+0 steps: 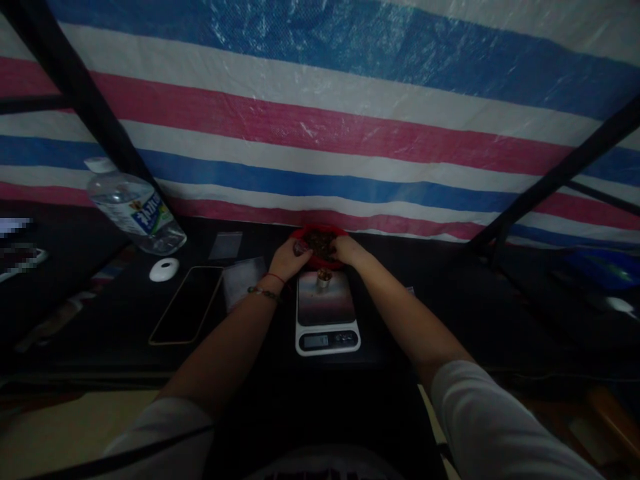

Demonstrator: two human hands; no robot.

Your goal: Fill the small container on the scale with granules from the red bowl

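Note:
A red bowl (325, 265) filled with small dark brown pieces (320, 241) stands at the back of the table. At its left rim is my left hand (290, 260), fingers curled around a small shiny reddish thing (301, 248) that I cannot make out. My right hand (347, 251) reaches over the right rim, its fingers bent together among the pieces; what they pinch is hidden. Directly before the bowl lies a white kitchen scale (327, 341) with a lit display. A small metal cup (324, 283) holding brown pieces sits on the scale's far end.
Left of my arms lie a phone (189, 305), clear plastic bags (243, 280), a small flat bag (226, 245) and a white rounded case (164, 269). A water bottle (137, 210) leans in view behind them. Striped sheeting (320, 120) hangs behind the black table (425, 273).

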